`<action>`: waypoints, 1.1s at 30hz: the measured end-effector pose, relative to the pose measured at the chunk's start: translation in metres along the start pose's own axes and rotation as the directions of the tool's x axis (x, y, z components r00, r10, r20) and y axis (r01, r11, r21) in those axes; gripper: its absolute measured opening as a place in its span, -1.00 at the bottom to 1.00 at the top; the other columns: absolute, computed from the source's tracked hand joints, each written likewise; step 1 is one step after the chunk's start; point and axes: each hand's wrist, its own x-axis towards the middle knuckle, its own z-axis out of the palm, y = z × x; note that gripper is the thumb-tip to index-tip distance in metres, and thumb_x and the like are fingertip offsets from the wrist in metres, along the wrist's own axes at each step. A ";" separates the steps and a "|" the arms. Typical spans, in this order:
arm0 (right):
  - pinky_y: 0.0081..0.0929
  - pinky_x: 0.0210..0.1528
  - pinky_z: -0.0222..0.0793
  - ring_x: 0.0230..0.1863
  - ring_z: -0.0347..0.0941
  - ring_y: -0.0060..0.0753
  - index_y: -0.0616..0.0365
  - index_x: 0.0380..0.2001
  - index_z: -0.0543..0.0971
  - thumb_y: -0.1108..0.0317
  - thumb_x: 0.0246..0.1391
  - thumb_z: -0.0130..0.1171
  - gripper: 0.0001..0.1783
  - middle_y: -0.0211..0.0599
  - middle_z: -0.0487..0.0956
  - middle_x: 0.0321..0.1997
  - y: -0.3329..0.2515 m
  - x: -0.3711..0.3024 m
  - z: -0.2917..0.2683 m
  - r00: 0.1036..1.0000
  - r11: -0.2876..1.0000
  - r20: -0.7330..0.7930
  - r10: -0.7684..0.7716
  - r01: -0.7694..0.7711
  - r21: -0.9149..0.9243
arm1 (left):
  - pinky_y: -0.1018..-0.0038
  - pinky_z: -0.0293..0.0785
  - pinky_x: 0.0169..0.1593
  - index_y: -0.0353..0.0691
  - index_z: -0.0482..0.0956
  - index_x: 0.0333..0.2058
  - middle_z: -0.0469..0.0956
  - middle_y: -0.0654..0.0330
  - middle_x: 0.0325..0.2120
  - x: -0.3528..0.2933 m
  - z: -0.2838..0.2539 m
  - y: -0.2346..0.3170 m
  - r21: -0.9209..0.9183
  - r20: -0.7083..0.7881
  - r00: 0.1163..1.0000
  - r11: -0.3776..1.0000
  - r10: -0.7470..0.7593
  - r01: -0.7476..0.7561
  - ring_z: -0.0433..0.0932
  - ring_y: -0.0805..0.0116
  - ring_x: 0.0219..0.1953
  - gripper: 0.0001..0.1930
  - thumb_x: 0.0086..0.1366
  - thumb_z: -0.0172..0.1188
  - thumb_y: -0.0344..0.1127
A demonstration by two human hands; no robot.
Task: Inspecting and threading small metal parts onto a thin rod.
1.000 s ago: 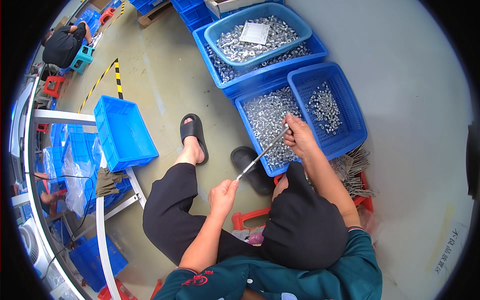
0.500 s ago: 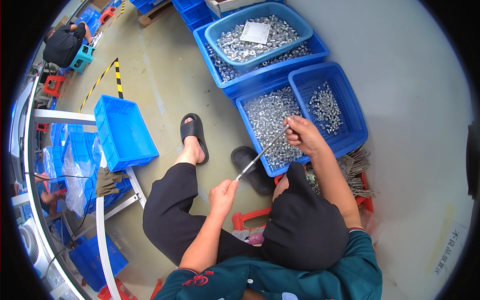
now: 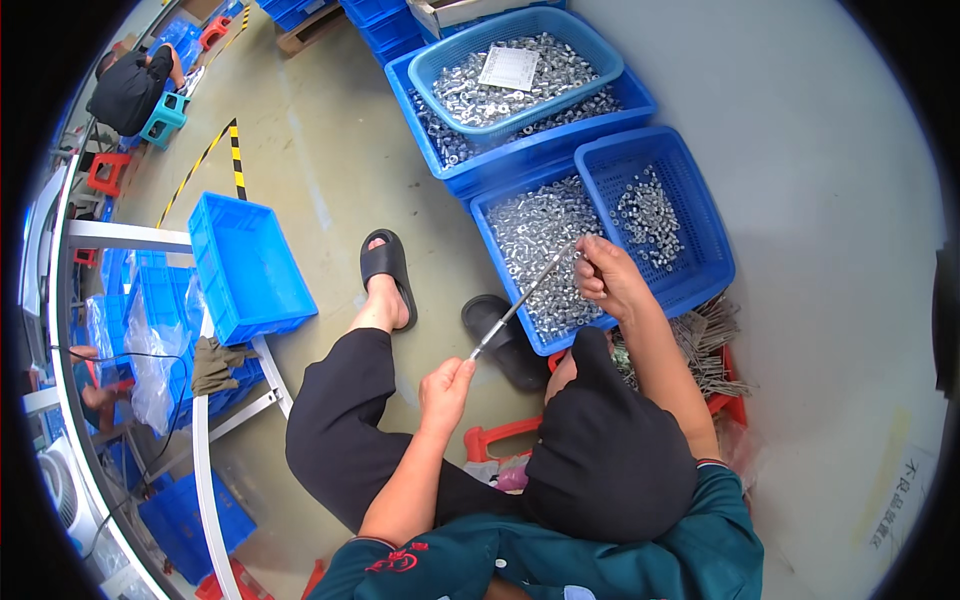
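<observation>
A long thin metal rod (image 3: 521,300) slants between my hands, over the black slipper and the edge of a blue crate. My left hand (image 3: 443,398) is closed in a fist round its lower end. At the upper end, the fingers of my right hand (image 3: 614,277) are pinched at the tip; any small part between them is too small to make out. Below that hand lies a blue crate (image 3: 476,215) full of small silvery metal sleeves (image 3: 540,225). Overlapping its right side, a blue perforated basket (image 3: 715,240) holds fewer metal pieces (image 3: 650,215).
Behind stands a larger blue bin (image 3: 440,170) carrying a light-blue basket (image 3: 418,75) of metal parts, with a paper slip (image 3: 508,68) on top. Thin metal rods (image 3: 715,340) lie beside my right forearm. An empty blue crate (image 3: 250,265) and a white frame (image 3: 203,450) stand left.
My right hand has shifted slightly to the right and down, its fingers still at the rod's upper end. The left hand keeps its grip almost in place.
</observation>
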 end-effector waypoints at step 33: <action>-0.81 -0.71 0.10 -0.61 0.24 -0.70 0.18 -0.30 0.48 0.24 0.15 0.04 -0.78 -0.46 0.39 -0.49 0.007 0.002 0.002 0.994 0.981 0.015 0.106 -0.107 0.164 | 0.47 0.06 -0.62 -0.28 0.27 -0.66 0.10 0.32 -0.79 -0.003 0.001 0.000 0.048 0.006 1.000 0.999 -0.007 0.007 0.08 0.59 -0.67 -0.61 0.22 0.10 -0.16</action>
